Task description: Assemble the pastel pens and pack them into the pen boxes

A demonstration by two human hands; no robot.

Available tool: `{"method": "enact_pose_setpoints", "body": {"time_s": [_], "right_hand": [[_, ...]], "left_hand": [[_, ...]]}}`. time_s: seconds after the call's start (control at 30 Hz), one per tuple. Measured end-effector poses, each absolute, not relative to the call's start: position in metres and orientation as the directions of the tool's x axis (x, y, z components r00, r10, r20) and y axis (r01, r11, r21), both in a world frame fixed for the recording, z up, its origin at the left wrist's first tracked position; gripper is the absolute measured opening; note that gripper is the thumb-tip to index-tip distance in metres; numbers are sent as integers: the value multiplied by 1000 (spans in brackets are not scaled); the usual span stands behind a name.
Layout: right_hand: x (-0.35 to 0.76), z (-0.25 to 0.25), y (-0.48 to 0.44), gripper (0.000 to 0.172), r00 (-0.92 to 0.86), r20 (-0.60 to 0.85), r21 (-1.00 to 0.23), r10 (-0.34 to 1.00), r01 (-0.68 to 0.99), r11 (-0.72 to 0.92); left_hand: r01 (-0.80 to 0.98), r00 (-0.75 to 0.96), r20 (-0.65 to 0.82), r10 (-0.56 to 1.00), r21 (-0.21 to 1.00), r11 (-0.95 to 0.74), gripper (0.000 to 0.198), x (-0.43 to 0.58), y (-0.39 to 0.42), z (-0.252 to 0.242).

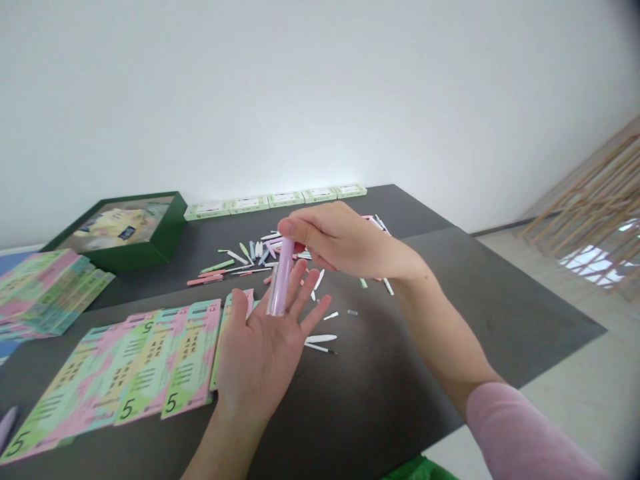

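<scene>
Lilac, with a clear lower end, the slim tube (283, 275) slants over our left hand (273, 343), palm up and fingers spread; whether the tube touches it, we cannot quite tell. Our right hand (334, 235) pinches the tube's top. We see a dark green box (125, 258) holding a pale yellow bundle (117, 221), and a large "5" on pastel booklets (193, 357).

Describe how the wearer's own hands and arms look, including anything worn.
The left hand and right hand are both bare, with no gloves, rings or watch visible. A plain pink sleeve shows on the right arm, leaving the wrist uncovered. No sleeve shows on the left.
</scene>
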State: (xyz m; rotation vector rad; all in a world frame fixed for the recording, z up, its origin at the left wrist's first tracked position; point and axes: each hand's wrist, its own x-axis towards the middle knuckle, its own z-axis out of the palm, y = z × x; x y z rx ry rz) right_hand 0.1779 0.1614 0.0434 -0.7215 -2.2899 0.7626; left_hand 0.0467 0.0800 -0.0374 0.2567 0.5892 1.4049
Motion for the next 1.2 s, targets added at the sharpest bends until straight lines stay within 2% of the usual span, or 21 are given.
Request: {"method": "enact_pose_setpoints", "body": {"time_s": [0.17, 0.33, 0.43, 0.53, 0.6, 0.7, 0.8, 0.93, 1.1, 1.2], "right_hand": [[179, 44, 162, 47, -660, 362, -708, 659, 264, 654], [188, 55, 157, 45, -589, 419, -666, 691, 318, 675], [187, 52, 149, 37, -618, 447, -541, 646, 388, 746], [177, 39, 143, 27, -801, 266, -344, 536, 440, 830], [171, 31, 142, 24, -826, 184, -316, 533, 463, 828], [168, 25, 142, 23, -782, 246, -371, 572, 469, 801], [171, 23, 144, 26, -764, 302, -470, 570, 401, 786], [172, 20, 148, 32, -723, 375, -546, 580, 333, 768], [170, 10, 156, 43, -628, 405, -669, 664, 292, 684], [170, 4, 160, 42, -599, 413, -724, 687, 242, 646]], "left_hand": [[-840, 77, -230, 970, 509, 187, 62, 48, 80, -35], [-830, 94, -225, 970, 520, 201, 64, 49, 83, -39], [-820, 80, -244, 967, 535, 203, 62, 51, 85, -40], [-820, 74, -241, 968, 537, 197, 60, 54, 86, -37], [-824, 60, -252, 966, 534, 191, 60, 55, 86, -34], [-833, -10, -281, 960, 533, 147, 61, 54, 87, -29], [-833, -44, -263, 964, 543, 110, 60, 51, 88, -28], [-823, -39, -212, 976, 561, 89, 60, 48, 89, -29], [-856, -29, -231, 973, 508, 95, 61, 45, 88, -33], [-856, -5, -185, 983, 509, 91, 62, 42, 88, -37]]}}
